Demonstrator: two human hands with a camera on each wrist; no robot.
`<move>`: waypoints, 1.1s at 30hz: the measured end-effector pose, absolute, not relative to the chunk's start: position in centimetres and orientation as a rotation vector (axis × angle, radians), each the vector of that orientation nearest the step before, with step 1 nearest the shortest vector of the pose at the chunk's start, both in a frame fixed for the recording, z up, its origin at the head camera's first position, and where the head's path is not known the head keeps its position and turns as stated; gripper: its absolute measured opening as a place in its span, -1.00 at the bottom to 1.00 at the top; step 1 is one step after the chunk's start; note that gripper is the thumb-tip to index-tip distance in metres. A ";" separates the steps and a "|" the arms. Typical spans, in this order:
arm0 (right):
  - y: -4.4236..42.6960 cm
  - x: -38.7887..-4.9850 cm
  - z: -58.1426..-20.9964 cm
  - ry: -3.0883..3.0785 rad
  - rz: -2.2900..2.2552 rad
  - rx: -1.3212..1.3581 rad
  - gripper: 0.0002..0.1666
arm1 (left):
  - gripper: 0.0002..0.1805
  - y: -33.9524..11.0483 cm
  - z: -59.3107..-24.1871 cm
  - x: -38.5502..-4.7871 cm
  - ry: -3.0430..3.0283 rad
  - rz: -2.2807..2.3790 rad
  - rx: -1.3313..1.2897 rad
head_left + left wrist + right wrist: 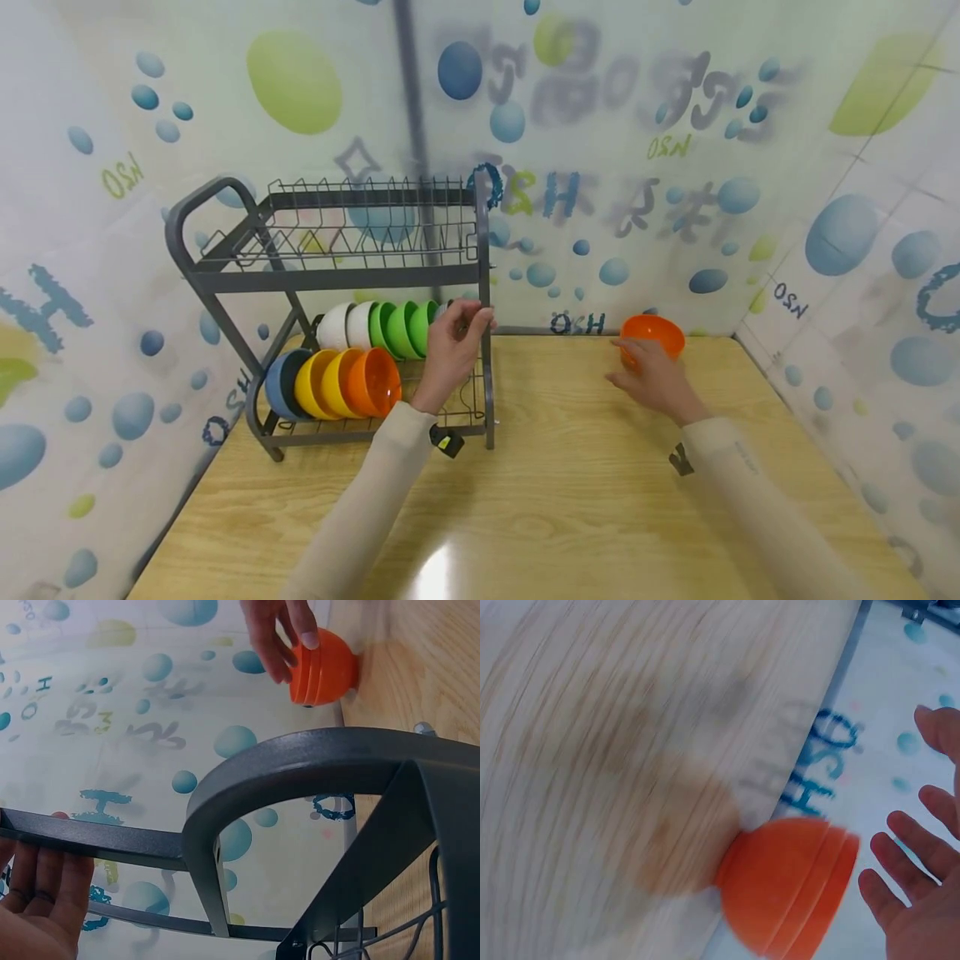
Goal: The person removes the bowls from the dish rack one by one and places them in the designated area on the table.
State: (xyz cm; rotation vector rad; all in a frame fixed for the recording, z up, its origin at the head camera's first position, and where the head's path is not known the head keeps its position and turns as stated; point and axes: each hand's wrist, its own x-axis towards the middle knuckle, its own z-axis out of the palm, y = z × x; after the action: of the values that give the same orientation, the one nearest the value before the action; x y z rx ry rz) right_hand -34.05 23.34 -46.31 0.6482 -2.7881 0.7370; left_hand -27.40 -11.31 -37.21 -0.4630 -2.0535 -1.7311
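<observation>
My right hand (651,373) reaches over an orange bowl (663,327) at the table's back edge. Its fingers are spread, and the right wrist view has them just beyond the bowl's rim with a gap between. Parallel lines run below that rim; I cannot tell if bowls are nested there. My left hand (454,340) is beside the right upright of a dark metal dish rack (337,279), fingers loosely bent. In the left wrist view the rack's post (112,844) hides most of its fingertips, so contact is unclear.
On the rack's lower tier stand white bowls (336,327) and green bowls (405,329) at the back. Before them are a blue bowl (279,385), yellow bowls (311,385) and orange ones (373,383). The upper wire tier (367,237) rises above. Patterned walls enclose the wooden table (570,492).
</observation>
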 end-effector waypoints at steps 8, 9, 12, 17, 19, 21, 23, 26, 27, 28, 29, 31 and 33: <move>20.1 -32.7 -45.5 -2.789 0.783 0.750 -0.16 | -0.76 -11.6 -39.3 -29.3 -2.027 -1.727 -0.473; 19.6 -32.6 -45.3 -2.781 0.791 0.768 -0.16 | -0.76 -11.6 -39.3 -29.3 -2.026 -1.730 -0.476; 18.1 -32.0 -44.6 -2.763 0.831 0.809 -0.15 | -0.76 -11.7 -39.4 -29.3 -2.024 -1.733 -0.486; 15.0 -31.3 -43.6 -2.714 0.873 0.897 -0.16 | -0.74 -12.0 -39.0 -29.0 -2.038 -1.720 -0.501; 13.8 -31.0 -43.2 -2.691 0.898 0.932 -0.16 | -0.72 -12.1 -38.9 -28.9 -2.065 -1.705 -0.496; 12.6 -30.6 -42.8 -2.665 0.927 0.972 -0.16 | -0.70 -12.3 -38.8 -28.9 -2.100 -1.688 -0.491; 11.7 -30.3 -42.3 -2.644 0.952 1.009 -0.16 | -0.69 -12.4 -38.6 -29.0 -2.138 -1.657 -0.491; 10.4 -29.9 -41.3 -2.628 0.977 1.045 -0.17 | -0.68 -12.8 -38.4 -29.0 -2.188 -1.614 -0.496; 10.0 -29.8 -40.9 -2.627 0.984 1.052 -0.17 | -0.68 -13.0 -38.3 -29.0 -2.206 -1.597 -0.496; 9.7 -29.7 -40.6 -2.626 0.989 1.057 -0.17 | -0.66 -13.2 -38.2 -29.1 -2.228 -1.586 -0.495; 9.3 -29.6 -40.2 -2.625 0.999 1.060 -0.18 | -0.65 -13.5 -38.2 -29.1 -2.251 -1.579 -0.496; 8.8 -29.6 -39.5 -2.615 1.024 1.067 -0.18 | -0.60 -14.1 -38.1 -29.1 -2.314 -1.545 -0.493; 8.3 -29.7 -38.8 -2.599 1.061 1.079 -0.18 | -0.57 -14.8 -38.0 -29.1 -2.377 -1.525 -0.512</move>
State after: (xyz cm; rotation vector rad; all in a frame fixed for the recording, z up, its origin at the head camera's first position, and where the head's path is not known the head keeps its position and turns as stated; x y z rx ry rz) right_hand -29.66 8.33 -38.83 1.0794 -2.5988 1.0609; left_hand -29.11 -14.82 -38.02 -0.5122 -2.3771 -1.5254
